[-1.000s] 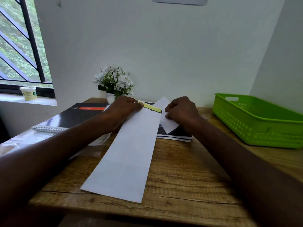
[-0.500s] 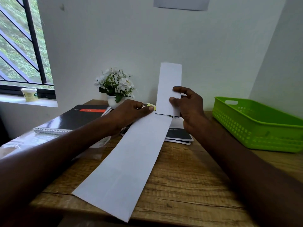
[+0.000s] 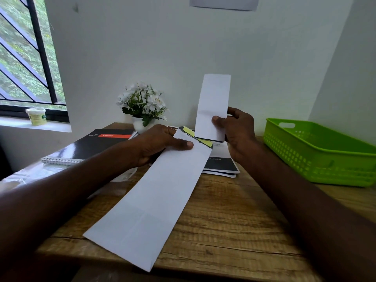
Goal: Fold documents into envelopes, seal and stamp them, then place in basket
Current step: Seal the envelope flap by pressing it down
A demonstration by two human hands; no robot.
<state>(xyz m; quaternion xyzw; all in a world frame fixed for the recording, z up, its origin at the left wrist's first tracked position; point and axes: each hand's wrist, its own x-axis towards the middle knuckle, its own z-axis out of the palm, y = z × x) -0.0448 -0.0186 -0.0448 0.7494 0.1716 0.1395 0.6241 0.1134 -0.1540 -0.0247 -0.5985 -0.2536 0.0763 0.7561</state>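
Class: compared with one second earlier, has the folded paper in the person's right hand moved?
Yes. The folded paper, pinched by the right hand, has risen from the desk to stand upright, its top now above the flower pot.

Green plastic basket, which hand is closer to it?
Right. The right hand, gripping folded white paper, is beside the green plastic basket; the left hand is farther left.

Both bare forearms stretch forward from the near edge, converging toward the middle. The left hand (image 3: pixel 160 144) lies low, knuckles up, thumb laid flat along the top of what it pinches, fingers tucked beneath. The right hand (image 3: pixel 237 130) is raised a little higher, wrist cocked, thumb and curled fingers pinching from the side.
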